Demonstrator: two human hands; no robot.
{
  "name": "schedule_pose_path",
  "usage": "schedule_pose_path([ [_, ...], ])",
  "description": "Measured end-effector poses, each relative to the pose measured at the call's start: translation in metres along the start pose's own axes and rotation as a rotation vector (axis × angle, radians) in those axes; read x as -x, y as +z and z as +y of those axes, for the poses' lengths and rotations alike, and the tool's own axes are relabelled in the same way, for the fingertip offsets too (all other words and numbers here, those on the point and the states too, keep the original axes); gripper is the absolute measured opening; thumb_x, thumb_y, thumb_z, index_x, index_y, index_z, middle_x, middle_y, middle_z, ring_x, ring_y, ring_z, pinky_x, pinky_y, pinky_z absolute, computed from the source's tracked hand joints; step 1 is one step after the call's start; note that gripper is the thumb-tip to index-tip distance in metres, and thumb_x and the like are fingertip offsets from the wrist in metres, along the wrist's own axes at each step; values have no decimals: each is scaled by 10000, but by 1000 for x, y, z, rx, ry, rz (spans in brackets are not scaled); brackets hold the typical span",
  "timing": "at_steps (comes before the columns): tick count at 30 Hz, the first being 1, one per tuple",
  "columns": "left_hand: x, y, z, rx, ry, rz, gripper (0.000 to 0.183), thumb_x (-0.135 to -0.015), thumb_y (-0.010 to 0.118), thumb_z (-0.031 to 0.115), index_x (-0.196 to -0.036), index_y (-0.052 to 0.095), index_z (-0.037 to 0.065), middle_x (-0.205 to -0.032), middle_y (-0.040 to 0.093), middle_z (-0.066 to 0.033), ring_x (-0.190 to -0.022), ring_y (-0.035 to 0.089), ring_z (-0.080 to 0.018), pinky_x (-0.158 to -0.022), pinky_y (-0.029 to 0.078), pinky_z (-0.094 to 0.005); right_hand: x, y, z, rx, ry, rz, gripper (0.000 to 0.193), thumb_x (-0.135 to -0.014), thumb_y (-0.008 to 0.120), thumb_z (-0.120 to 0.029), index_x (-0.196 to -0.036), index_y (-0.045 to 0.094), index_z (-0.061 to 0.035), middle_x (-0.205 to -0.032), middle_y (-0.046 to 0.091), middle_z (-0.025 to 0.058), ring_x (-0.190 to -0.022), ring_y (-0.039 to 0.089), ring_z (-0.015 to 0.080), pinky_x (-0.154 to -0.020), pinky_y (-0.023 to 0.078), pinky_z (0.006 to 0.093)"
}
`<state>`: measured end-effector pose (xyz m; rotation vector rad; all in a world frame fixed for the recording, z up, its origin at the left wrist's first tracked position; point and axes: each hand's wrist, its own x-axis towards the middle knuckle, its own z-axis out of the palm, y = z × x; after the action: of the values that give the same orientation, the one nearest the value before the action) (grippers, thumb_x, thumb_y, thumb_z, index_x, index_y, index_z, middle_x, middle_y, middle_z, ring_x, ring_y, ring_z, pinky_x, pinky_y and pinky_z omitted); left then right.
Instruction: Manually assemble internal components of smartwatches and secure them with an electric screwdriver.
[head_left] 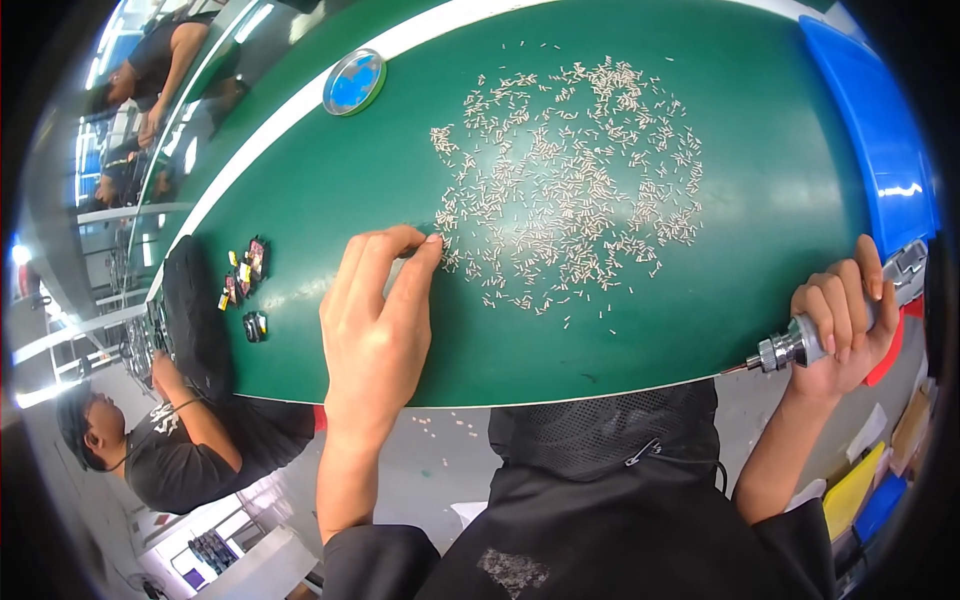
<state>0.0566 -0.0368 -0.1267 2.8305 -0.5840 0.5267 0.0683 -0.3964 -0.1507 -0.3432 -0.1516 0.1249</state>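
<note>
Many small, pale metallic pins (575, 190) lie scattered over the green tabletop in front of me. My left hand (378, 290) is at the left edge of this spread, thumb and forefinger pinched together beside the nearest pins. Whatever the fingertips hold, if anything, is too small to make out. At the right edge of the table, my right hand (845, 325) is wrapped round a grey metal handheld power tool (797, 345). Its knurled nose and thin bit point left, just by the table's front edge.
A round dish with blue contents (354, 82) stands at the far left. Small black, yellow and red parts (245, 275) lie left of my hand, near a dark bag-like object (193, 315). A blue bin (880, 140) borders the right. A co-worker (190, 440) sits at left.
</note>
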Motion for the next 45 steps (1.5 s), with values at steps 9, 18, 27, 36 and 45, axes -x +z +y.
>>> schedule_pose_path([
  [9, 0, 3, -8, -20, 99, 52, 265, -718, 696, -136, -950, 651, -16, -875, 634, -103, -750, 620, -245, -643, 499, -348, 0, -1, 0, -16, 9, -33, 144, -988, 477, -156, -883, 406, -86, -511, 399, 4, -392, 404, 109, -488, 359, 275],
  [18, 7, 1, 10, 134, -81, 153, 304, -676, 676, -166, -949, 664, -34, -913, 668, -116, -789, 642, -256, -681, 512, -327, 5, 0, -4, 2, -6, -18, 147, -994, 462, -174, -893, 411, -79, -525, 387, -5, -417, 398, 103, -500, 364, 278],
  [27, 6, -3, 90, 795, -136, 137, 262, -632, 730, -164, -867, 688, -54, -834, 685, -160, -715, 668, -270, -624, 527, -318, -4, 30, 12, 44, -17, -87, 145, -981, 466, -196, -896, 456, -79, -542, 413, -5, -445, 415, 107, -529, 376, 274],
  [36, 16, 19, 126, 1798, -489, 75, 100, -904, 585, 15, -904, 611, -81, -872, 654, -230, -755, 632, -233, -700, 527, -324, -7, 78, 29, -71, -99, -54, 136, -919, 523, -177, -844, 469, -78, -523, 437, 2, -439, 473, 108, -489, 427, 269],
  [45, 18, 25, 129, 2004, -415, 45, 169, -962, 522, 56, -926, 589, -95, -877, 636, -253, -759, 623, -240, -717, 533, -363, -6, 77, 43, -55, -91, -52, 156, -931, 507, -204, -848, 465, -79, -558, 444, -3, -450, 450, 104, -507, 421, 262],
])
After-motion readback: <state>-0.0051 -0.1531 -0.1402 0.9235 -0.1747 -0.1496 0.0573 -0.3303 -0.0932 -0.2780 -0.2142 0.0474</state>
